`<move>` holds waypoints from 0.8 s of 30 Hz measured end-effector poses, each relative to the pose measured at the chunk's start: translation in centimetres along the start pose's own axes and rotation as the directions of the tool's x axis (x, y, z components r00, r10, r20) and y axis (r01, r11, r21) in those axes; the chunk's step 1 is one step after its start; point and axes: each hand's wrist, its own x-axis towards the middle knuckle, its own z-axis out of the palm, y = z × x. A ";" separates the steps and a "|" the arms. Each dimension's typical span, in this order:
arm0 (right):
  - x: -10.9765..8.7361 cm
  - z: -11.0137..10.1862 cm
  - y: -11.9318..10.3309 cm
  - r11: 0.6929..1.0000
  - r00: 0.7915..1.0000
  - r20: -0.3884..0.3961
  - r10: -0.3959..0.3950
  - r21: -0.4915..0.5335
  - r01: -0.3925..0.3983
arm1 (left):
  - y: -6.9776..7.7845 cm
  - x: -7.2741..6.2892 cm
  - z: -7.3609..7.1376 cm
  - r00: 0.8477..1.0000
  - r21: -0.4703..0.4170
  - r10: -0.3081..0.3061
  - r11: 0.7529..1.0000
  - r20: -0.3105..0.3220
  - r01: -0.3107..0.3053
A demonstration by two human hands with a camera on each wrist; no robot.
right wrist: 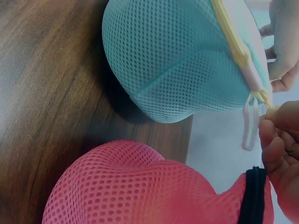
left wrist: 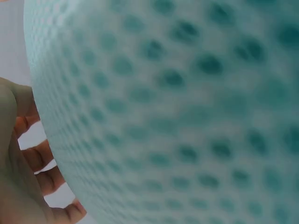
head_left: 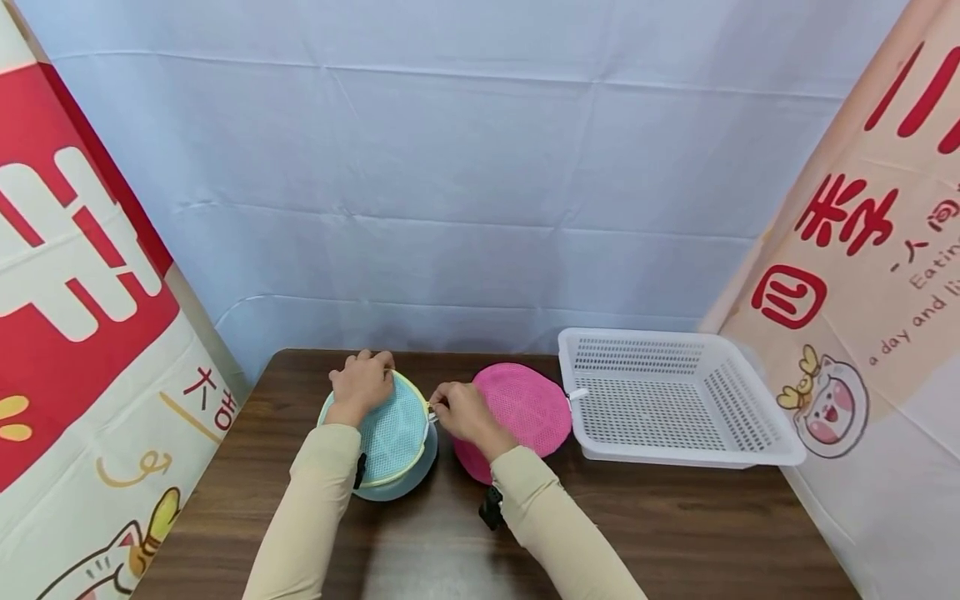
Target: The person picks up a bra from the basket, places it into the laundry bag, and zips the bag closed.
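A light blue mesh laundry bag (head_left: 393,433) with a yellow zipper edge stands on the table at left, its side bulging in the right wrist view. My left hand (head_left: 363,385) lies over its far left rim, fingers bent at the edge; in the left wrist view the mesh hides part of them. With thumb and fingertips, my right hand (head_left: 461,408) pinches the end of the yellow zipper (right wrist: 240,56), beside a white loop (right wrist: 251,123). Partly under my right forearm is a pink mesh laundry bag (head_left: 528,408), with a black zipper strip (right wrist: 252,198) in the right wrist view.
A white perforated plastic basket (head_left: 682,457) stands at the right of the brown wooden table (head_left: 465,550), close to the pink bag. Behind the table hangs a pale blue cloth (head_left: 465,183). Printed cloths hang on both sides.
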 end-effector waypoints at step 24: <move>0.1 0.2 0.2 1.000 1.000 -0.028 0.002 0.023 -0.001 | -1.1 0.2 0.3 0.984 -0.115 -0.166 0.981 -0.070 0.157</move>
